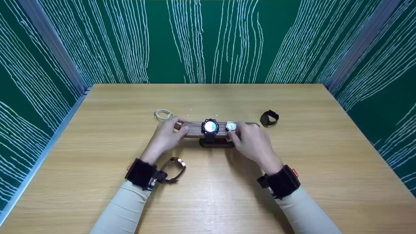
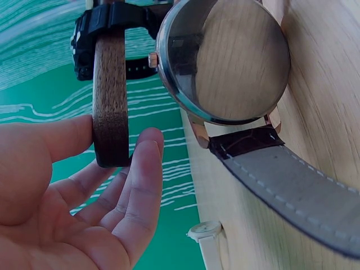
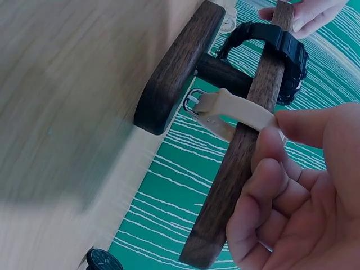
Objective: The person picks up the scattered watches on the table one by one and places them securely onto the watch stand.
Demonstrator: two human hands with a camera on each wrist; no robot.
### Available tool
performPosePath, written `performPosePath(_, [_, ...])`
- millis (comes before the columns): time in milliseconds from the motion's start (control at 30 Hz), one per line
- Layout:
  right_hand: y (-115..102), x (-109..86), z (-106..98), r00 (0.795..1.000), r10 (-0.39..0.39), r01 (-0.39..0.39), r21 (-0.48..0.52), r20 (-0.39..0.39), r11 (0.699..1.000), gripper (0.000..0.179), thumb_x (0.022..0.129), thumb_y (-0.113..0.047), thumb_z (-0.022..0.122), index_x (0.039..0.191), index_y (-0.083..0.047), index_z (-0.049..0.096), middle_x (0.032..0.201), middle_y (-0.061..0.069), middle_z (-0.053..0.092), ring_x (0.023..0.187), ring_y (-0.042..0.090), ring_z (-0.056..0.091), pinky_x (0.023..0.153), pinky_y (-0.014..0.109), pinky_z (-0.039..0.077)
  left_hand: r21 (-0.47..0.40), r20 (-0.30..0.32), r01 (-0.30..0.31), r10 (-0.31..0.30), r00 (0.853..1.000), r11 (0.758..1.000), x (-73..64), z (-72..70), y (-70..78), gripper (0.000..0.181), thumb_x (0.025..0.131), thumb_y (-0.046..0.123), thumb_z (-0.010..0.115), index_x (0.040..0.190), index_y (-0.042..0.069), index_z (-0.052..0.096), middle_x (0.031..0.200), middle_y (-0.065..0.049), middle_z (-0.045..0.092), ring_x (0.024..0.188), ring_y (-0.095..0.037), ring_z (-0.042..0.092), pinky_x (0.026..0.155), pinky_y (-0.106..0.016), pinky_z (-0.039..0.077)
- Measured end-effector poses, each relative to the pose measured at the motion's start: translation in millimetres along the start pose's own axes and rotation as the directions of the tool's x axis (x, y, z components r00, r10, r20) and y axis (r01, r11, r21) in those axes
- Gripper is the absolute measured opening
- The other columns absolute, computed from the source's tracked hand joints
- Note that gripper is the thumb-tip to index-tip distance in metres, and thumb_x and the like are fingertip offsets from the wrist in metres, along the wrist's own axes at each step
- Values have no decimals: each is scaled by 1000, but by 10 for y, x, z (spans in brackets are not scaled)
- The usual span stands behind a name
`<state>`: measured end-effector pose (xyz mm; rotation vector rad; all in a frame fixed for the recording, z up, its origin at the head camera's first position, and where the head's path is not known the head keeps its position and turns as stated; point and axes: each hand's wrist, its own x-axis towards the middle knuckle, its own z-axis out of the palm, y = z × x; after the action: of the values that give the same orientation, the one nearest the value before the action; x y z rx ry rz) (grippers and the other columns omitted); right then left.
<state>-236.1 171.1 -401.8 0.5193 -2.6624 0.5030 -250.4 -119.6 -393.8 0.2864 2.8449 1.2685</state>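
A dark wooden watch stand (image 1: 194,130) has a flat bar raised on a post above a rounded base (image 3: 174,67). My left hand (image 1: 166,136) holds the bar's left end between thumb and fingers. Around the bar's middle hangs a chunky black watch (image 1: 210,127), its dial lit. To its right, a cream-strapped watch (image 1: 231,126) loops round the bar, its buckle (image 3: 193,100) on the side toward the base. My right hand (image 1: 255,141) pinches this cream watch between thumb and index finger, the other fingers curled beside the bar.
A watch with a dark brown strap (image 1: 175,169) stands on its side by my left wrist, looming large in the left wrist view. A pale watch (image 1: 163,114) lies behind my left hand. Beyond the bar's right end is another black watch (image 1: 269,118). Green panels (image 1: 211,42) surround the table.
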Motion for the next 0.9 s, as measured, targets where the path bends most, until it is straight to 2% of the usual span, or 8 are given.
performPosePath(333, [-63,-13,35,999,48,-49,26,11,998,26,101,-28,73,87,-8,65,70,2,65,61,22,60,57,39,50,-13,0,7,-7,1000,1000,6,8,-11,37,107,27,65,139,8,63,127,-14,72,91,-23,74,91,-43,59])
performPosePath(667, [-129,-30,69,999,50,-51,45,7,998,24,102,-26,72,87,-9,63,69,1,63,57,20,59,54,38,50,-7,-4,0,0,1000,1000,3,1,-9,36,106,25,65,138,8,64,127,-14,72,99,-26,73,96,-45,58])
performPosePath(900, [-139,-36,94,999,35,-34,63,-16,997,23,102,-24,72,87,-9,63,67,0,62,54,17,56,50,35,48,-22,-10,-7,7,1000,1000,-6,5,1,35,106,24,65,136,7,65,123,-14,73,91,-24,74,88,-41,60])
